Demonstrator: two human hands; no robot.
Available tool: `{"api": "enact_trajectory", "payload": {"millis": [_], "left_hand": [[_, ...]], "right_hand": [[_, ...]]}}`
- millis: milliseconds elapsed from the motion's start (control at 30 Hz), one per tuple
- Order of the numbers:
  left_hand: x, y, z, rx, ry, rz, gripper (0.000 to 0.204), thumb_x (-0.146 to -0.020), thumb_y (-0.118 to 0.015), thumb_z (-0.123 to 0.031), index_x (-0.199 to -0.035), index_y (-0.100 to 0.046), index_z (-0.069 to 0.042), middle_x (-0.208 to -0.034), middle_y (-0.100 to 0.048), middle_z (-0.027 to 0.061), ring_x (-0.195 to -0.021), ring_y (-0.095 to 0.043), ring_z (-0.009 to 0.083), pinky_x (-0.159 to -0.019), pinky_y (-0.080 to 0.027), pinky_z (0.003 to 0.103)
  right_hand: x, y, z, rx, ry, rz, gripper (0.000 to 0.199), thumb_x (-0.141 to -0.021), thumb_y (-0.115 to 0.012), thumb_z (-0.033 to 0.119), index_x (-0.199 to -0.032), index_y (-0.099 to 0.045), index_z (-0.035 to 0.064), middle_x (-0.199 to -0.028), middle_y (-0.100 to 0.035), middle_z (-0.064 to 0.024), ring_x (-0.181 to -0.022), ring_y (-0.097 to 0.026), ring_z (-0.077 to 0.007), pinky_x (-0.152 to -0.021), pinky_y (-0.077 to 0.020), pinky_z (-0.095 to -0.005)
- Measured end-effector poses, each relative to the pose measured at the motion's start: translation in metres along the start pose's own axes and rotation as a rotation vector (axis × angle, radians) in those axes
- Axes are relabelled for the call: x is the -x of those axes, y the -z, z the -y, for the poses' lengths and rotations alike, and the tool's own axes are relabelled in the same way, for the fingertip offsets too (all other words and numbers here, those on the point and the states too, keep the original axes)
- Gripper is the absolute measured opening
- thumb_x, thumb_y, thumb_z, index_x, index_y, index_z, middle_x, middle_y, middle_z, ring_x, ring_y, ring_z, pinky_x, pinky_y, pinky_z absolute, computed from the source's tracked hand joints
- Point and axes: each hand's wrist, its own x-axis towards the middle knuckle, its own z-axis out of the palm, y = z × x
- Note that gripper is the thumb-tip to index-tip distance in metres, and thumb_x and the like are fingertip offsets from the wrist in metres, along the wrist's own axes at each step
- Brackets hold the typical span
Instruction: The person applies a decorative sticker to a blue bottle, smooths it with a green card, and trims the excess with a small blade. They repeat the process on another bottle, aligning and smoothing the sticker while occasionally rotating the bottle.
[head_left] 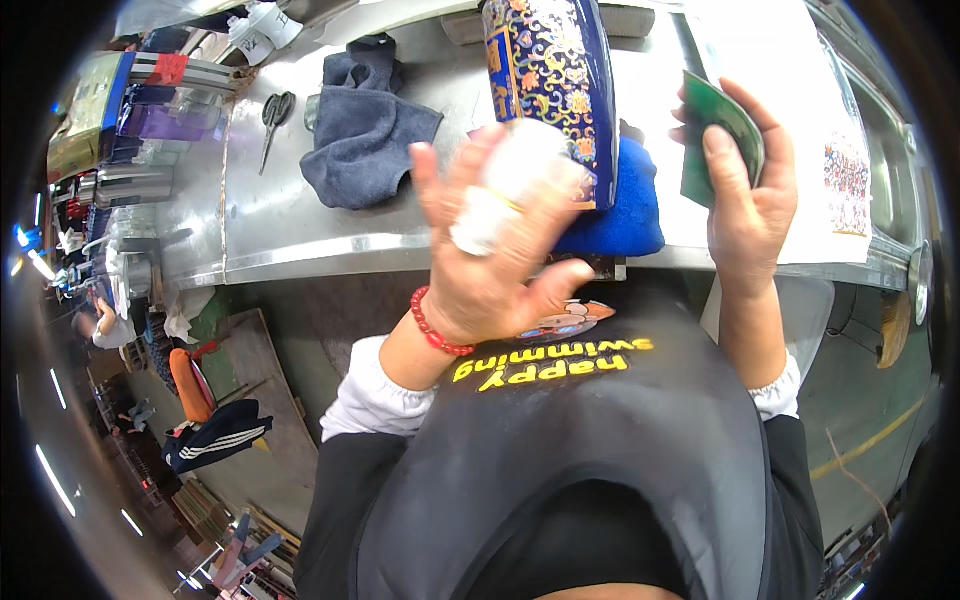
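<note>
My left hand (495, 240), slightly blurred, hovers at the near side of a dark blue vase (570, 90) with a gold and floral pattern. Its fingers are spread, with white wrapping (480, 222) around some of them, and it overlaps the vase's lower left part. Whether the fingertips touch the vase, I cannot tell. Under the vase's near end lies a bright blue cloth (635, 205). To the right, my right hand (750, 190) grips a thin, bent green sheet (710, 150), possibly a flexible scraper, between thumb and fingers, above a white paper sheet.
On the metal table (260, 215) lie a crumpled grey cloth (370, 140) and black-handled scissors (272, 125). The white sheet (800, 90) at right bears a colourful printed patch (845, 185). Beyond it is a metal basin (885, 130). Another person (112, 325) is far left.
</note>
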Motion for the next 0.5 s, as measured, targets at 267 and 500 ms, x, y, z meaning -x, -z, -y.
{"api": "enact_trajectory", "payload": {"millis": [267,500], "left_hand": [[0.006,-0.017,0.025,-0.058,0.194,0.050,0.097,-0.078,-0.082,-0.043,-0.155,-0.041,-0.001,-0.149,-0.052,0.0207,-0.143,-0.037,0.0462,-0.121,-0.006,0.065],[0.006,-0.015,0.032,-0.029,0.190,0.062,0.099,-0.081,-0.081,-0.049,-0.154,-0.038,0.002,-0.150,-0.049,0.0236,-0.143,-0.041,0.0419,-0.122,-0.005,0.061]], "right_hand": [[-0.013,-0.039,-0.002,0.242,0.025,0.193,0.030,-0.096,-0.069,0.021,-0.116,-0.061,0.0000,-0.100,-0.070,-0.0167,-0.090,-0.069,-0.0288,-0.083,-0.0539,-0.0380],[-0.028,-0.027,0.006,0.012,-0.152,0.140,0.027,-0.099,-0.068,0.018,-0.117,-0.061,-0.0010,-0.100,-0.072,-0.0094,-0.093,-0.067,-0.0140,-0.081,-0.0538,-0.0292]]}}
